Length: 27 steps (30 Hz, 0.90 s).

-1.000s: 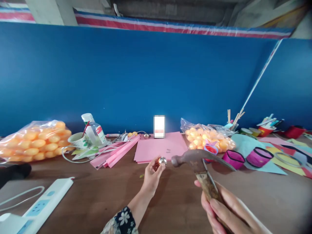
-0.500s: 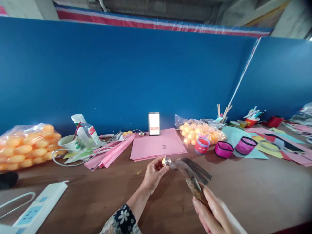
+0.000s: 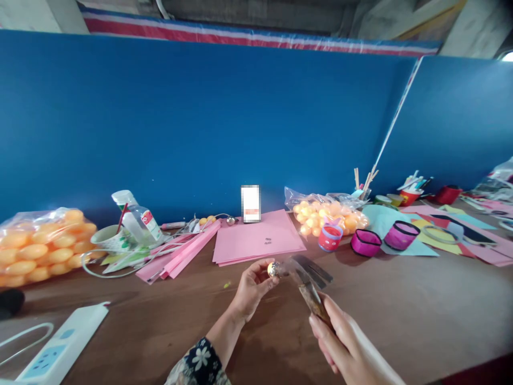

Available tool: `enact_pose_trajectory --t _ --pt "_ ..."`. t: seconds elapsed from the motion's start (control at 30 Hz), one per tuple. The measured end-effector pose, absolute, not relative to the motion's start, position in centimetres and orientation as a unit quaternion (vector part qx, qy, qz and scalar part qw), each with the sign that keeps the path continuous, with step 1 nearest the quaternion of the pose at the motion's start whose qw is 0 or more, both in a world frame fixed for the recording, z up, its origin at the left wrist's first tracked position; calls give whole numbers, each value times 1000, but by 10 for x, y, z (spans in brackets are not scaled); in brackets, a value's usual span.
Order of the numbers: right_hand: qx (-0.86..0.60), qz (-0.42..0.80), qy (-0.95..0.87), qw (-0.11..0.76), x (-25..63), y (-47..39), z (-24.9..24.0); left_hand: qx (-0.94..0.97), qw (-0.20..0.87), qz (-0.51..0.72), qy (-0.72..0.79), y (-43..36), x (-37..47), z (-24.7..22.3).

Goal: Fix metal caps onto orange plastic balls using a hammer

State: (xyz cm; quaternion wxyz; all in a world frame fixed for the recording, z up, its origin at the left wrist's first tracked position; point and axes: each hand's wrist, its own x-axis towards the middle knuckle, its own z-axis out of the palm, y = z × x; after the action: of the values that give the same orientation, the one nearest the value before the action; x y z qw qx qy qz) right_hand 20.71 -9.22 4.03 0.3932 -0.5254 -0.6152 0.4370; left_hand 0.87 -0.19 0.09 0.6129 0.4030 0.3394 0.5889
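My left hand (image 3: 253, 286) pinches a small shiny ball (image 3: 273, 269), silver on one side and yellow-orange on the other. In my right hand (image 3: 340, 337) is a tool with a mottled brown handle (image 3: 313, 300), gripped from the right. Its greyish, curved head (image 3: 295, 271) is blurred, so its exact kind is unclear. The tip of that head reaches the right side of the ball; whether they touch I cannot tell. Behind the tool, dark flat strips (image 3: 315, 270) lie on the brown table (image 3: 288, 342).
Beyond my hands lie pink sheets (image 3: 256, 240) with a small white panel (image 3: 251, 203) behind. Bags of orange balls (image 3: 44, 248) stand left and right. Magenta rings (image 3: 365, 243) and a red cup (image 3: 331, 237) sit to the right. A white power strip (image 3: 60, 342) lies front left.
The tool and my right hand have shifted slightly left and up, bringing the tool's head closer round the ball. My left hand keeps its pinch. The whole view has turned a little.
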Motion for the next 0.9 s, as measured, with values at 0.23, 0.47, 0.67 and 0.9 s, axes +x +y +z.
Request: enact_pose_trajectory --t 0.23,0.47,0.67,0.9 --pt "-560 423 -620 351 201 -91 45 370 616 597 357 -3 8 4" --pt "-557 431 -621 344 198 -88 45 372 615 597 356 -3 10 3" --pt "-543 437 -609 379 198 -88 46 380 619 584 362 -3 9 1" --pt "-555 439 -603 368 195 -90 48 380 621 586 356 -2 9 1"
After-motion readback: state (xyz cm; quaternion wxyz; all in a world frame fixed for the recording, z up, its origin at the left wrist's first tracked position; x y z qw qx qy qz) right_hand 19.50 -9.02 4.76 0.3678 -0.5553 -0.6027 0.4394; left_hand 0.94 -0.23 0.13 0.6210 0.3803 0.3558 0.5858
